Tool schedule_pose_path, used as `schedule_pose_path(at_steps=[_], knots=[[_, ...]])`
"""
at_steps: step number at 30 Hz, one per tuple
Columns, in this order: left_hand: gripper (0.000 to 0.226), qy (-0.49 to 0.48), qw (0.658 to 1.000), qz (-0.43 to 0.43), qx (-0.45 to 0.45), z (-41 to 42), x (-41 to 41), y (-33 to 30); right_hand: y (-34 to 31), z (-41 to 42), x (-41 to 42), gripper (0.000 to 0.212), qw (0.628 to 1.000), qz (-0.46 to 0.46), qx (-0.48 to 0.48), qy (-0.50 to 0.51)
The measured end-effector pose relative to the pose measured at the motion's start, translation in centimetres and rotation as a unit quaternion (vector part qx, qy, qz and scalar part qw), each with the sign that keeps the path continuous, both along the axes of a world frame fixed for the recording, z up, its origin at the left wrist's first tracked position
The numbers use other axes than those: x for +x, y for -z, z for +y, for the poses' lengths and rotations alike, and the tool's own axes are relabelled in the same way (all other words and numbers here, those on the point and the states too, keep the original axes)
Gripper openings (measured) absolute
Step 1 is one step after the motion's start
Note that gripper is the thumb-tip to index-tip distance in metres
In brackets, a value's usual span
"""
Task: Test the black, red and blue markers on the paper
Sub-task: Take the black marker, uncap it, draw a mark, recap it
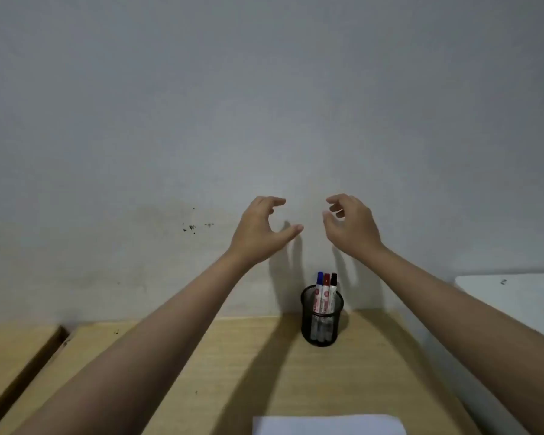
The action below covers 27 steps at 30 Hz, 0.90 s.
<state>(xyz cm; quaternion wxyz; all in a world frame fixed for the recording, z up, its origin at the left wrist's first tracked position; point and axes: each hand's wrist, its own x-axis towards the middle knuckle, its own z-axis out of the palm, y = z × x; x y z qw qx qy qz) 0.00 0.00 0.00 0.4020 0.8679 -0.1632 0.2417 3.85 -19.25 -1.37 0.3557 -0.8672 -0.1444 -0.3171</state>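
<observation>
A black mesh pen cup stands on the wooden desk near the wall. Three capped markers stand upright in it: blue at the left, red in the middle, black at the right. A white sheet of paper lies at the near edge of the desk, cut off by the frame. My left hand and my right hand are raised in front of the wall, above the cup, fingers curled and apart, holding nothing.
A grey wall with dark specks rises right behind the desk. A gap splits the desk from another wooden surface at the left. A white surface sits at the right.
</observation>
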Motion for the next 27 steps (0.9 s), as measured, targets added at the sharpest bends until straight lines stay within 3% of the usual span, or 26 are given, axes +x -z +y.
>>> schedule_pose_path(at_steps=[11,15,20,27], knots=[[0.065,0.031,0.996,0.078,0.032,-2.6,0.4,14.2,12.3,-1.7,0.3,0.031,0.996,0.05,-0.058,0.042],[0.069,0.002,0.992,0.117,0.053,-3.4,0.6,16.2,13.9,-1.6,0.5,0.039,0.989,0.097,-0.079,0.073],[0.057,-0.003,0.99,0.132,0.046,-4.2,0.5,17.5,14.2,-1.6,0.5,0.036,0.987,0.113,-0.081,0.081],[0.058,-0.021,0.99,0.134,0.023,-4.5,0.3,17.7,13.0,-2.1,-1.2,0.014,0.995,0.09,-0.014,0.05]])
